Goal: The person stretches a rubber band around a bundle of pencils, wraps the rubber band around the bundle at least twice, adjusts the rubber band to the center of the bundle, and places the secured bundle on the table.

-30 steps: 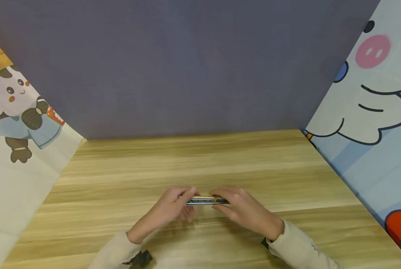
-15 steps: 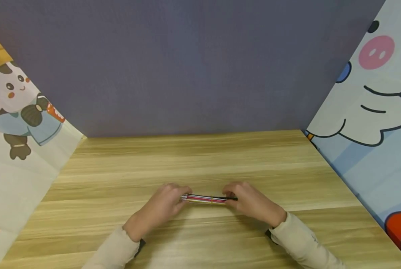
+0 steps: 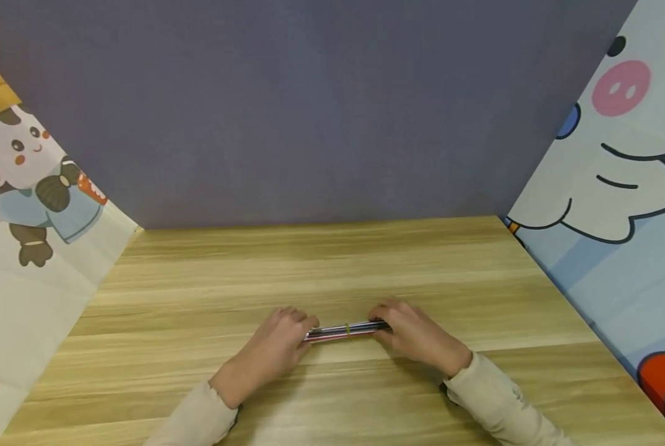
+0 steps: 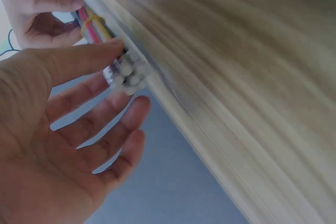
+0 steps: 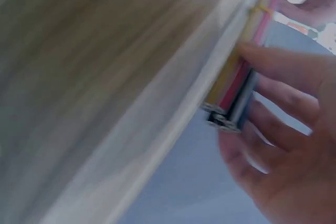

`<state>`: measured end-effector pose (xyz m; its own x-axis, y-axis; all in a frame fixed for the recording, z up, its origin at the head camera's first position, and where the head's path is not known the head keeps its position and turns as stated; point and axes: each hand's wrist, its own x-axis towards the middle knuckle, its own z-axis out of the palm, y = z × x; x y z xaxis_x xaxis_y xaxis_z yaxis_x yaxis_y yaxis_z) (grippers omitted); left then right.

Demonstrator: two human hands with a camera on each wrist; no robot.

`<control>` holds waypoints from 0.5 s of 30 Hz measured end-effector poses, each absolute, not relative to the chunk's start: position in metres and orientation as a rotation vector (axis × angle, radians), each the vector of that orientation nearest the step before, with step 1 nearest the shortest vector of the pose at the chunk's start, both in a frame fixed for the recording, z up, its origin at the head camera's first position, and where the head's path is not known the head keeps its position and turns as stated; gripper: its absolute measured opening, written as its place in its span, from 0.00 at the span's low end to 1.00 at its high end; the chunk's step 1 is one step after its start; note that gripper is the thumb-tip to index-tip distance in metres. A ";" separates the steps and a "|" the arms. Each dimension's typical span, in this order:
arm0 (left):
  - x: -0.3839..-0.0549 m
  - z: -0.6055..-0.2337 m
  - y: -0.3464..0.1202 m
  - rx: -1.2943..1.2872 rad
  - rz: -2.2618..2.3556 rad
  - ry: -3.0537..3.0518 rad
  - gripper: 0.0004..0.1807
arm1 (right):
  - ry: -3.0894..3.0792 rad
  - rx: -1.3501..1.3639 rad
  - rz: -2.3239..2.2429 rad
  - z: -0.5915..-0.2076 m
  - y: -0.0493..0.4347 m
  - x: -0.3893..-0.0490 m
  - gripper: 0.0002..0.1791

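Observation:
A bundle of pencils (image 3: 332, 332) in several colours, bound by a yellow rubber band (image 3: 347, 329), lies crosswise between both hands in the head view. My left hand (image 3: 277, 341) pinches its left end between thumb and fingers. The right end is pinched by my right hand (image 3: 413, 331). White eraser tips (image 4: 128, 77) show at the left hand's end in the left wrist view. Flat, unsharpened ends (image 5: 223, 121) face the camera in the right wrist view. Whether the bundle touches the table cannot be told.
Under the hands is a wood-grain table (image 3: 332, 266). A dark grey panel (image 3: 321, 118) rises behind it. Cartoon-printed panels flank it, a left panel (image 3: 43, 310) and a right panel (image 3: 617, 279).
The pencils have turned, so different colours face the head camera. My left hand, with fingers loose below the bundle a second ago, now pinches its end. The right hand has shifted slightly right.

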<state>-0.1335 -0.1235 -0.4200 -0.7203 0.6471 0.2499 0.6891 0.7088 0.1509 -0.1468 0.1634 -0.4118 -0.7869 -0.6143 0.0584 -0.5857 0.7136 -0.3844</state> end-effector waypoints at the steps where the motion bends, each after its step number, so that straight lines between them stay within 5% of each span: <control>1: -0.134 -0.420 -0.124 -1.079 -0.345 -2.732 0.18 | 2.858 -1.011 -0.597 -0.413 0.164 -0.147 0.15; 15: -0.139 -0.419 -0.124 -1.072 -0.373 -2.762 0.26 | 2.822 -0.851 -0.612 -0.400 0.186 -0.152 0.21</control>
<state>-0.1385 -0.1239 -0.4195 -0.7320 0.6405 0.2323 0.6792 0.7130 0.1741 -0.1522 0.1857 -0.4004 -0.8324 -0.5541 -0.0083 -0.5010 0.7588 -0.4162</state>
